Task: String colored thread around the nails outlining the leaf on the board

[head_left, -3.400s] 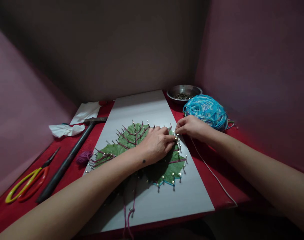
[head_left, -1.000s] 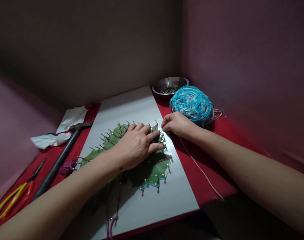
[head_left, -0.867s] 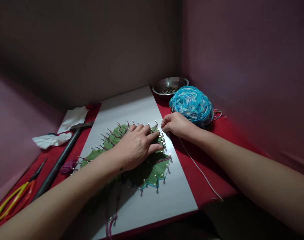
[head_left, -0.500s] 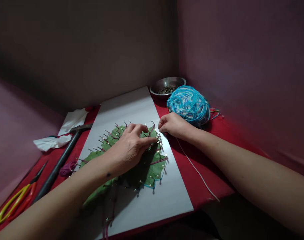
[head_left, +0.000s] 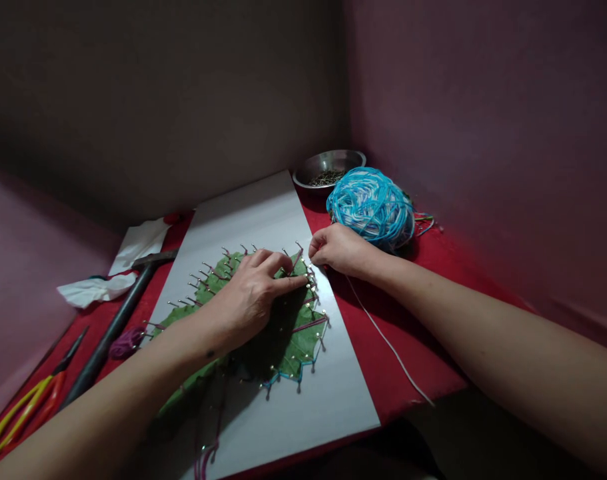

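A green leaf (head_left: 297, 345) lies on the white board (head_left: 340, 383), ringed by several nails with maroon thread strung between some of them. Light blue yarn (head_left: 287, 377) runs around the nails along the leaf's near right edge. My left hand (head_left: 253, 287) rests over the leaf, its index finger stretched out to the nails on the right edge and the other fingers bent, with nothing held. Just beyond that fingertip, my right hand (head_left: 340, 250) pinches yarn. A pale strand (head_left: 383, 337) trails from beneath it to the table's front edge.
A blue and white yarn ball (head_left: 372, 207) sits behind my right hand, beside a metal bowl (head_left: 328, 175) of nails. On the left are a hammer (head_left: 116, 327), scissors (head_left: 30, 407), a purple yarn bundle (head_left: 127, 342) and white paper (head_left: 100, 288). Walls close in the red table.
The whole view has shifted slightly, so the board and tools appear a little farther left. Both hands keep nearly the same places; my left index finger is straighter along the nails.
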### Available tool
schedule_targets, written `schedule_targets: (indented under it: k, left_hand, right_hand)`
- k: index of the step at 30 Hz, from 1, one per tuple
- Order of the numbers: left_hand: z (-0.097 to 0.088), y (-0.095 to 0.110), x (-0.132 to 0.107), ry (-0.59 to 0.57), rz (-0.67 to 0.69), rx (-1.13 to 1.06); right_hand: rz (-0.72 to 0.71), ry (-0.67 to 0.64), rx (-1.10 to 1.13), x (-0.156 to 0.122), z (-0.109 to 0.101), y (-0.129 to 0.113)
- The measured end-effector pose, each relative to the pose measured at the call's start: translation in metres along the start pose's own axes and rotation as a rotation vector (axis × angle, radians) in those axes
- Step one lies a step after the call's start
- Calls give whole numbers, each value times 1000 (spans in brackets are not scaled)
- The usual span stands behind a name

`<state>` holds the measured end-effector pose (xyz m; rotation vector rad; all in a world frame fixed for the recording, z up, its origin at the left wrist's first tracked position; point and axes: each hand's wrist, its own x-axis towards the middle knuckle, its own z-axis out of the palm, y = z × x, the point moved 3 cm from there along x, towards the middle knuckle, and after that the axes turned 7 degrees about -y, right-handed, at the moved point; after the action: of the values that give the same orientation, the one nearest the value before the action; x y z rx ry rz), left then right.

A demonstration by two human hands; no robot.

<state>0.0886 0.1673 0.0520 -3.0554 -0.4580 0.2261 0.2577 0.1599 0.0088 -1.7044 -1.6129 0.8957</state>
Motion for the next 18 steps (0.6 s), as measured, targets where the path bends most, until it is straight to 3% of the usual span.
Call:
schedule_targets:
  k: [8, 18]
  left_hand:
    - [-4, -3, 2, -12, 73, 125]
    - [-7, 11, 4, -23, 63, 75]
  right_hand:
    - [-3, -7, 4, -1, 0, 0]
    - [-1, -2, 14, -1, 1, 1]
